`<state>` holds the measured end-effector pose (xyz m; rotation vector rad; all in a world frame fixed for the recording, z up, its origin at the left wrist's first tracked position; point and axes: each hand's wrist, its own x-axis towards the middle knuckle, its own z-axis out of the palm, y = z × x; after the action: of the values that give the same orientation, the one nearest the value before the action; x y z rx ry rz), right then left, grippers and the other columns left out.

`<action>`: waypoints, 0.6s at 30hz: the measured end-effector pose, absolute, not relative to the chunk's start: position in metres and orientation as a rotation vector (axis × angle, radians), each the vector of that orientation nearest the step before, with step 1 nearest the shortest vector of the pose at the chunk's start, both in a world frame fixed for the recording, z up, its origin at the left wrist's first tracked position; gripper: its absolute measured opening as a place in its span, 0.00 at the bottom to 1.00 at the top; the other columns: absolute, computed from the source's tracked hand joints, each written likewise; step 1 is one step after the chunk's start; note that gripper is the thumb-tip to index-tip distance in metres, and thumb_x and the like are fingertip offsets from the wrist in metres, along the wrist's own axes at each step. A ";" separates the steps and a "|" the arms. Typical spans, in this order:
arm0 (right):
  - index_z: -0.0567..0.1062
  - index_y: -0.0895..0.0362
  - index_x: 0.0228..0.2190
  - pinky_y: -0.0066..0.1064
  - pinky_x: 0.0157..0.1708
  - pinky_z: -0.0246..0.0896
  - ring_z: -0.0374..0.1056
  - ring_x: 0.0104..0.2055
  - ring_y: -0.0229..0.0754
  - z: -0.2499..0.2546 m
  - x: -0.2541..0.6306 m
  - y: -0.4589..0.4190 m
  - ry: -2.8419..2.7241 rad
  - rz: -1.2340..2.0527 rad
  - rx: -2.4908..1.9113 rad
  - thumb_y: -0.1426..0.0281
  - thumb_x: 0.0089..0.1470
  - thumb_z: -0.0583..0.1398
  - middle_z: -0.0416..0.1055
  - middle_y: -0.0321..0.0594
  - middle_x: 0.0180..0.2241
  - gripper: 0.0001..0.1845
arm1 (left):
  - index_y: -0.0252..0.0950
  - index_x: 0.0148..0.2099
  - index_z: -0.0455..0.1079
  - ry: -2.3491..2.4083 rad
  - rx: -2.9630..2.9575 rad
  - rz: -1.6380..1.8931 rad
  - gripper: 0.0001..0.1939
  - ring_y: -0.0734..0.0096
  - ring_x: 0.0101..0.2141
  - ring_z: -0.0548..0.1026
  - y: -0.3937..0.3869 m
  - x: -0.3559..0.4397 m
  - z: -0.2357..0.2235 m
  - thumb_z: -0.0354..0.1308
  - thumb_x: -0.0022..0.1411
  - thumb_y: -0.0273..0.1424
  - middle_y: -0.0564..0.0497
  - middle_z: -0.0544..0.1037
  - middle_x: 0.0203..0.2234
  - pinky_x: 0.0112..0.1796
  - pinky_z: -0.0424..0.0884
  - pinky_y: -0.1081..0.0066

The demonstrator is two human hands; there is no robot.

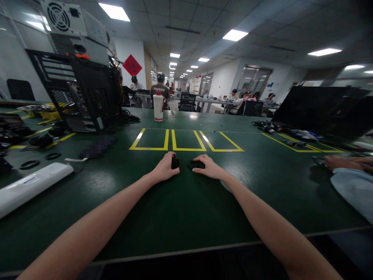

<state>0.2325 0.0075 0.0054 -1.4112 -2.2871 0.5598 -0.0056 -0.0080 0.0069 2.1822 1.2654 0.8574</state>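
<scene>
My left hand is closed on a small black object, held upright between thumb and fingers; its exact kind cannot be made out. Across a narrow gap, my right hand pinches a dark ring between its thumb and curved fingers, low over the green table. Just beyond both hands, yellow tape marks out three boxes on the tabletop. Two similar black rings lie at the left, one of them the nearer ring.
On the left are a white power strip and an open computer case with a power supply on top. A white cup stands behind the tape. At right are a dark monitor, cables and another person's hand.
</scene>
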 end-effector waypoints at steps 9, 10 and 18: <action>0.66 0.53 0.44 0.46 0.48 0.48 0.53 0.50 0.49 0.003 0.231 0.007 -2.301 0.503 -1.391 0.55 0.43 0.58 0.58 0.45 0.45 0.27 | 0.34 0.50 0.54 1.256 2.206 0.869 0.28 0.58 0.44 0.67 -0.009 -0.005 0.008 0.57 0.47 0.31 0.44 0.66 0.42 0.44 0.65 0.59; 0.66 0.53 0.44 0.46 0.48 0.48 0.53 0.50 0.49 0.003 0.231 0.007 -2.303 0.504 -1.388 0.55 0.43 0.58 0.58 0.45 0.45 0.27 | 0.34 0.50 0.53 1.250 2.199 0.862 0.28 0.58 0.44 0.67 -0.010 -0.006 0.008 0.57 0.47 0.31 0.44 0.65 0.43 0.44 0.65 0.59; 0.66 0.54 0.44 0.45 0.48 0.49 0.55 0.49 0.49 0.006 0.228 0.002 -2.297 0.480 -1.374 0.55 0.43 0.58 0.58 0.45 0.45 0.27 | 0.35 0.51 0.52 1.252 2.174 0.871 0.30 0.58 0.46 0.66 -0.013 -0.009 0.007 0.59 0.48 0.35 0.44 0.64 0.45 0.45 0.65 0.59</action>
<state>0.2284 0.0020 0.0059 -1.3737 -2.2968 0.4804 -0.0092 -0.0131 0.0074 2.1738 1.2523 0.8708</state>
